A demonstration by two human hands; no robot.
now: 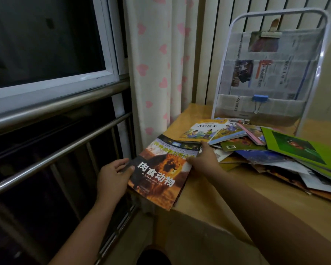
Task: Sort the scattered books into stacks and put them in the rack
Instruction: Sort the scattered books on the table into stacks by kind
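Orange and black, the lion-cover book [161, 169] is lying at the near left corner of the wooden bench [208, 197], its lower left part hanging past the edge. The left hand [113, 174] is gripping the book's left edge, thumb on the cover and fingers curled underneath. The right hand [203, 159] is resting along the book's right edge with fingers fairly straight, touching it rather than clamping it (its fingertips are also near the yellow picture book [201, 131], and whether they are touching that one I cannot tell).

Judging by this, the sorting step is in hand: one book is being pulled apart from the heap to start a stack. The pile of scattered books [266, 153] is sprawling across the bench to the right, with a green-covered book [302, 148] tilted on top; none are stacked neatly yet. The white-framed rack [271, 73], lined with newspaper and holding a blue binder clip [259, 98], is standing upright behind the pile, with no book from the heap visibly in it.

The next move is likely calling for setting the lion book flat on a bare part of the bench, fully supported, then reaching the right hand into the heap for a book of similar size.
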